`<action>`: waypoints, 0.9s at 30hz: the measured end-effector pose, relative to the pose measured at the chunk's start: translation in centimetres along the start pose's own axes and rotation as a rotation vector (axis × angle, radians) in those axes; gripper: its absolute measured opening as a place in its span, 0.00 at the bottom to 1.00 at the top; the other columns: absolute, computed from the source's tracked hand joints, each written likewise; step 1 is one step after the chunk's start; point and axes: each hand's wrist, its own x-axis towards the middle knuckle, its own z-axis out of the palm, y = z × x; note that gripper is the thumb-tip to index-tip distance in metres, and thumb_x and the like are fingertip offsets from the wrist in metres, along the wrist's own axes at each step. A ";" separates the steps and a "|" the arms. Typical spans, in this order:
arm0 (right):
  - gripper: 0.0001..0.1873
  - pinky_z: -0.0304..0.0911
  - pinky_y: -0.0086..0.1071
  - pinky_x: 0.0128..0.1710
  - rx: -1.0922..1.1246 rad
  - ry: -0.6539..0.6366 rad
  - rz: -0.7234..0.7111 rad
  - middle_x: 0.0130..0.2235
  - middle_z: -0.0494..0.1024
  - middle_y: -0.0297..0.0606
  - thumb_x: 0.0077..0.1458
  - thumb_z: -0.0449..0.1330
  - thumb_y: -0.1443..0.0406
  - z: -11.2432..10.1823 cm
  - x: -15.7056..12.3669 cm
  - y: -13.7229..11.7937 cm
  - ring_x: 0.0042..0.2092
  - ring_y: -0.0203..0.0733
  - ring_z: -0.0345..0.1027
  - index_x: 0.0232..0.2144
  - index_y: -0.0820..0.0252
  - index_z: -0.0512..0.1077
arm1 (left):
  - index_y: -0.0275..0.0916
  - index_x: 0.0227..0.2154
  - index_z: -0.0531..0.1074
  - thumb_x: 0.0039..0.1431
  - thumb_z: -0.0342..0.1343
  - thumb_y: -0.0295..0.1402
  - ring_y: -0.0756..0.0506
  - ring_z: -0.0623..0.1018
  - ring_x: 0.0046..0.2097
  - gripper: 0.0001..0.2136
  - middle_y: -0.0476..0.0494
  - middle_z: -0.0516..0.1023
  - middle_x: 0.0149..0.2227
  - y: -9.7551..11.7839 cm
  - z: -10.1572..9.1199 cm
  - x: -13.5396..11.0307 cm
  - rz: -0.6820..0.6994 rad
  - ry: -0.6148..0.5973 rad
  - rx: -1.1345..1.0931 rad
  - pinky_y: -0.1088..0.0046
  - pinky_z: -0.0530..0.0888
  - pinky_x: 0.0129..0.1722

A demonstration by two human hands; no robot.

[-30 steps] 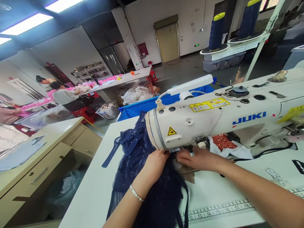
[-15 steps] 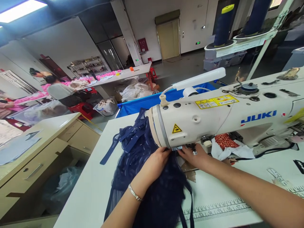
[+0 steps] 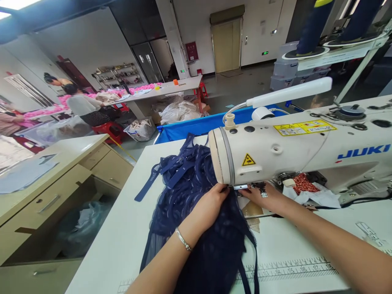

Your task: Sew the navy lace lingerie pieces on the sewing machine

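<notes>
A pile of navy mesh garment (image 3: pixel 183 204) with straps lies under the head of a white sewing machine (image 3: pixel 260 151) and spreads toward me. My left hand (image 3: pixel 211 204) is closed on the garment, its fingertips right by the needle area. On the other side of that area, my right hand (image 3: pixel 263 197) reaches in under the machine head. Its fingers are pinched at the garment's right edge; the tips are partly hidden. A metal presser part (image 3: pixel 243 187) shows between the hands. The needle itself cannot be made out.
A ruler strip (image 3: pixel 284 271) runs along the front of the white tabletop (image 3: pixel 122 232). Red patterned cloth (image 3: pixel 304 183) sits beneath the machine arm. Thread cones (image 3: pixel 315 28) stand at upper right. Left is a cabinet with a drawer (image 3: pixel 52 204); a seated person (image 3: pixel 81 102) works farther back.
My view has swung a little left, so the machine appears farther right. Both hands stay by the needle area; the right-hand fingertips sit slightly farther from the left hand.
</notes>
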 end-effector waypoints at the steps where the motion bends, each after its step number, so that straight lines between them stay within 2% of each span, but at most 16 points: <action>1: 0.16 0.72 0.43 0.44 -0.010 -0.044 -0.015 0.44 0.80 0.43 0.62 0.51 0.61 -0.7 0.1 -0.2 0.46 0.50 0.74 0.44 0.54 0.77 | 0.39 0.54 0.69 0.68 0.40 0.25 0.44 0.70 0.58 0.17 0.42 0.65 0.60 0.0 0.1 0.0 -0.005 0.002 -0.002 0.68 0.66 0.61; 3: 0.16 0.71 0.42 0.45 -0.026 -0.118 -0.056 0.45 0.80 0.43 0.63 0.50 0.63 -2.0 0.2 -0.7 0.47 0.49 0.74 0.45 0.54 0.77 | 0.40 0.54 0.69 0.68 0.41 0.25 0.44 0.72 0.56 0.18 0.42 0.65 0.60 -0.2 0.2 0.0 -0.012 -0.001 0.001 0.68 0.67 0.60; 5: 0.17 0.70 0.42 0.47 -0.047 -0.127 -0.059 0.46 0.80 0.43 0.62 0.50 0.65 -3.0 0.3 -1.5 0.49 0.49 0.73 0.45 0.56 0.77 | 0.40 0.54 0.69 0.67 0.41 0.24 0.44 0.74 0.53 0.18 0.41 0.65 0.59 -0.3 0.3 0.0 -0.015 -0.001 0.006 0.67 0.70 0.57; 10: 0.16 0.69 0.44 0.48 -0.109 -0.135 0.017 0.40 0.81 0.39 0.61 0.49 0.67 -3.3 0.9 -2.7 0.43 0.49 0.75 0.39 0.54 0.78 | 0.37 0.51 0.70 0.69 0.40 0.27 0.45 0.76 0.49 0.16 0.39 0.67 0.56 -0.6 0.9 0.1 -0.017 0.021 0.008 0.70 0.72 0.54; 13: 0.17 0.68 0.47 0.49 -0.175 -0.189 0.047 0.41 0.81 0.43 0.61 0.48 0.68 -3.6 1.2 -3.0 0.44 0.51 0.75 0.40 0.57 0.78 | 0.36 0.50 0.70 0.68 0.39 0.26 0.45 0.75 0.51 0.16 0.39 0.68 0.55 -0.7 1.4 0.2 0.001 0.020 0.057 0.70 0.73 0.54; 16: 0.19 0.68 0.48 0.49 -0.174 -0.241 -0.004 0.43 0.81 0.46 0.61 0.48 0.70 -4.6 1.2 -3.4 0.44 0.52 0.75 0.42 0.61 0.78 | 0.36 0.49 0.69 0.67 0.38 0.23 0.43 0.71 0.56 0.16 0.38 0.68 0.56 -0.9 1.8 0.4 0.027 0.021 0.094 0.68 0.71 0.56; 22: 0.18 0.69 0.43 0.45 -0.137 -0.218 0.019 0.39 0.81 0.45 0.62 0.48 0.68 -5.5 0.9 -3.7 0.41 0.50 0.75 0.39 0.59 0.79 | 0.35 0.52 0.68 0.65 0.38 0.21 0.43 0.74 0.54 0.19 0.38 0.65 0.59 -0.5 1.4 0.3 -0.013 0.018 0.105 0.69 0.72 0.54; 27: 0.17 0.69 0.36 0.43 -0.057 -0.234 0.005 0.38 0.81 0.40 0.61 0.48 0.66 -5.6 0.9 -3.4 0.40 0.45 0.75 0.38 0.56 0.78 | 0.38 0.54 0.69 0.64 0.39 0.19 0.43 0.73 0.55 0.21 0.39 0.65 0.60 -0.2 0.7 0.2 -0.020 0.016 0.036 0.67 0.71 0.56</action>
